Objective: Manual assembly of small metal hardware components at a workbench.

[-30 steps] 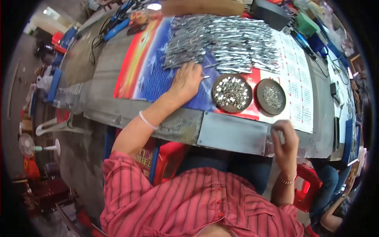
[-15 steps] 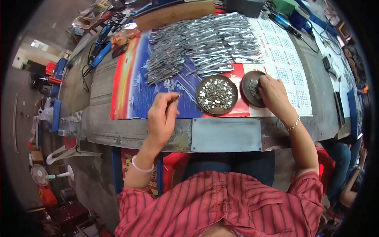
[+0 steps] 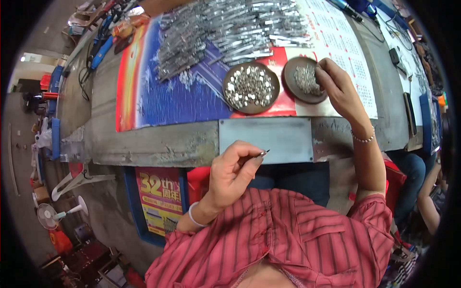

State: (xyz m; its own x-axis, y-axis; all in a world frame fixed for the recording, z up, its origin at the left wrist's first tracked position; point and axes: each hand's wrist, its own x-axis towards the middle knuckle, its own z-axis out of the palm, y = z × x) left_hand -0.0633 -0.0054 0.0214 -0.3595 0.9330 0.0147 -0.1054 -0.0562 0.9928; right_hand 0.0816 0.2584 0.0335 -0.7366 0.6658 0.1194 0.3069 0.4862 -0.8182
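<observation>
My left hand (image 3: 234, 172) is raised near the table's front edge, thumb and index finger pinched together. From the pinch sticks out a small pointed metal piece (image 3: 265, 152), too small to name closely. My right hand (image 3: 338, 86) is over the right side of a brown round dish (image 3: 291, 89) of tiny silvery pins (image 3: 305, 79). Its fingertips are pressed together; what they hold is hidden. Just left of that stands a second brown dish (image 3: 227, 102) with small shiny metal bits (image 3: 249, 86). Behind the dishes lies a wide heap of thin silvery metal strips (image 3: 235, 31).
A colourful poster sheet (image 3: 168, 108) covers much of the grey table (image 3: 153, 144). A pale metal plate (image 3: 266, 137) lies at the front edge. Blue-handled tools (image 3: 101, 53) and cables are at the left; a black adapter (image 3: 397, 58) is at the right. A seated person's leg (image 3: 410, 175) shows at right.
My left hand has come back from over the poster toward my body, still pinching the small metal piece. My right hand stays at the pin dish. The view has shifted.
</observation>
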